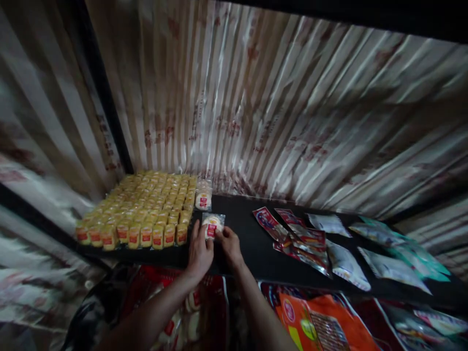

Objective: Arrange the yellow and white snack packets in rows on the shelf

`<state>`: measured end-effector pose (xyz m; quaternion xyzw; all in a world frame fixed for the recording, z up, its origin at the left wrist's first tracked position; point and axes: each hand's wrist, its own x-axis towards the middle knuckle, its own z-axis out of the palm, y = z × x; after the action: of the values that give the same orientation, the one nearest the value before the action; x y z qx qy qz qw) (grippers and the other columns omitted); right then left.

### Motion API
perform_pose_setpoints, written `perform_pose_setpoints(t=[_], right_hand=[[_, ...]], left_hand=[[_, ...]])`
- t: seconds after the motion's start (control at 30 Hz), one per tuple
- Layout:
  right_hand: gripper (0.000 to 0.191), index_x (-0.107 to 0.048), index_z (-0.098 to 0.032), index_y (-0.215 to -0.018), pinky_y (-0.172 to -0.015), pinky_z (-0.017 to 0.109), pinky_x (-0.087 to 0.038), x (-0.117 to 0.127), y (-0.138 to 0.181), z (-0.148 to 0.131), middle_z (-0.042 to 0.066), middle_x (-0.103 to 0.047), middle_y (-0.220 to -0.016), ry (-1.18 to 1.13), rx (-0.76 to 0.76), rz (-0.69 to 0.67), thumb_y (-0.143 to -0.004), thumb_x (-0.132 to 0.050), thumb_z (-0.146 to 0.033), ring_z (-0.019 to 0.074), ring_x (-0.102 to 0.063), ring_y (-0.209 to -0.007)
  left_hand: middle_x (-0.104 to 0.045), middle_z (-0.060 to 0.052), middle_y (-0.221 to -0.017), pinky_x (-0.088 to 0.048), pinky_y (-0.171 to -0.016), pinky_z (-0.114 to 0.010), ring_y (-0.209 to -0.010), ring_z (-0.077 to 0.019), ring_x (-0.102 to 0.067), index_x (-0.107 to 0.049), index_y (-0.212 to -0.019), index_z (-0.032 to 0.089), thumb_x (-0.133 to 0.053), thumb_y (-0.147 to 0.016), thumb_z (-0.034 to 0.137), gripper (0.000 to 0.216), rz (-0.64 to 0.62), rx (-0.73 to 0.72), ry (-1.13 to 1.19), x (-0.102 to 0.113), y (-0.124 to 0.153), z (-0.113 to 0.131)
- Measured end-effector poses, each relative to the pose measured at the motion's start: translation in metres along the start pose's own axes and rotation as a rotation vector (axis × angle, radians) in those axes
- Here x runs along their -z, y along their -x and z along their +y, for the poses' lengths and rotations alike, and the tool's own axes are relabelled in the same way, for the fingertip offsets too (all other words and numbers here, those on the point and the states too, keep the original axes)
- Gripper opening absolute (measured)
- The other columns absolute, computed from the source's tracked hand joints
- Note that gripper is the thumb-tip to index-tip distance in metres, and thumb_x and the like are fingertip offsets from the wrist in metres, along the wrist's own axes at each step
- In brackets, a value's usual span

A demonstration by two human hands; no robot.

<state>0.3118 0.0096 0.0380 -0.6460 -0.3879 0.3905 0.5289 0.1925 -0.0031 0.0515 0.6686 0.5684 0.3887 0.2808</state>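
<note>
Between my two hands is a small clear packet with a round white bun or cake (pixel 212 225) and a red label, above the front part of a black shelf (pixel 241 229). My left hand (pixel 200 248) has its fingers against the packet's left side. On the right side, the fingers and thumb of my right hand (pixel 229 243) pinch the packet's edge. Just behind it, similar white packets (pixel 203 197) stand in a short row. Rows of yellow packaged cakes (pixel 146 209) with red labels fill the shelf's left end.
Red snack packets (pixel 303 239) lie at mid-right, with white pouches (pixel 345 263) and green packets (pixel 417 256) farther right. Below the shelf are a box (pixel 223 312) of white packets and a large orange bag (pixel 314 321). Dark posts (pixel 104 87) and wrinkled striped sheeting (pixel 226 97) enclose the shelf.
</note>
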Motion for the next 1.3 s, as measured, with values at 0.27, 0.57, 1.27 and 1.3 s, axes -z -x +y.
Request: perform_pose_setpoints(t=[0.27, 0.57, 1.27, 1.3], right_hand=[[0.022, -0.064, -0.020, -0.075, -0.060, 0.023, -0.045, -0.038, -0.071, 0.008, 0.000, -0.069, -0.071, 0.236, 0.072, 0.082, -0.070, -0.057, -0.040, 0.0141, -0.060, -0.062], [0.021, -0.066, -0.018, -0.083, -0.064, 0.025, -0.046, -0.052, -0.102, 0.010, 0.004, -0.067, -0.076, 0.463, 0.141, 0.152, -0.073, -0.057, -0.034, 0.0170, -0.061, -0.070], [0.031, -0.063, -0.016, -0.103, -0.078, 0.029, -0.046, -0.063, -0.118, 0.008, 0.007, -0.068, -0.093, 0.433, 0.160, 0.206, -0.076, -0.053, -0.029, 0.0185, -0.061, -0.084], [0.032, -0.063, -0.015, -0.103, -0.078, 0.029, -0.046, -0.063, -0.119, 0.008, 0.008, -0.068, -0.093, 0.440, 0.155, 0.207, -0.076, -0.053, -0.029, 0.0188, -0.061, -0.084]], left_hand=[[-0.039, -0.016, -0.146, -0.024, -0.115, -0.040, -0.138, -0.0228, -0.032, -0.049, -0.130, 0.008, -0.035, -0.089, 0.024, 0.046, -0.026, 0.133, 0.041, -0.024, -0.036, -0.004], [-0.038, -0.014, -0.146, -0.019, -0.116, -0.037, -0.139, -0.0204, -0.030, -0.047, -0.133, 0.009, -0.030, -0.090, 0.025, 0.049, 0.007, 0.242, 0.093, -0.044, -0.074, -0.016], [-0.043, -0.015, -0.143, -0.019, -0.117, -0.042, -0.139, -0.0219, -0.030, -0.052, -0.126, 0.012, -0.033, -0.090, 0.027, 0.043, 0.103, 0.222, 0.192, -0.067, -0.098, -0.028], [-0.043, -0.016, -0.143, -0.019, -0.117, -0.041, -0.138, -0.0219, -0.030, -0.052, -0.126, 0.012, -0.034, -0.090, 0.027, 0.043, 0.111, 0.233, 0.188, -0.069, -0.099, -0.029]])
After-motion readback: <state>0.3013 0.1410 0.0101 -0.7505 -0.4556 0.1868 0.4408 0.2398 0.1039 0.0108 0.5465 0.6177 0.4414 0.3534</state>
